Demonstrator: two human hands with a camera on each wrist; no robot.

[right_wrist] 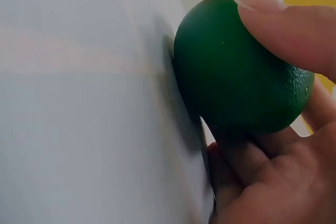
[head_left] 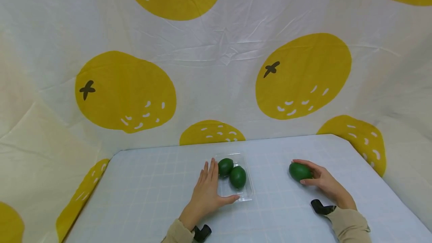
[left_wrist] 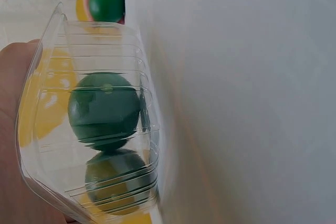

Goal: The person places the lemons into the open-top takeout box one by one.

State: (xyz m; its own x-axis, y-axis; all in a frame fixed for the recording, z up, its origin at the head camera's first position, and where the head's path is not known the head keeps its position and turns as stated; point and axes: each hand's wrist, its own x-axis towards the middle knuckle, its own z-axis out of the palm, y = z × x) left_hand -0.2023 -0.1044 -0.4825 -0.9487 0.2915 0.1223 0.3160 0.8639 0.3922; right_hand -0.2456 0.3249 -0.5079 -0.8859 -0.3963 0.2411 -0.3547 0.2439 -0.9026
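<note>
On the right of the table, my right hand (head_left: pixel 328 183) holds a smooth dark green lime (head_left: pixel 299 172) between thumb and fingers. The right wrist view shows the thumb over this lime (right_wrist: pixel 236 66), which is close to the tabletop. A clear plastic box (head_left: pixel 248 193) stands near the middle, with two more green limes (head_left: pixel 237 177) lying side by side in it. My left hand (head_left: pixel 207 194) rests along the box's left side, fingers straight and thumb spread across its near edge. Through the box's ribbed wall, the left wrist view shows both limes (left_wrist: pixel 104 109).
A pale checked cloth (head_left: pixel 152 190) covers the table. Behind it and at both sides hangs a white curtain (head_left: pixel 216 85) printed with big yellow fruit. Black wrist straps (head_left: pixel 202 233) show at both sleeves.
</note>
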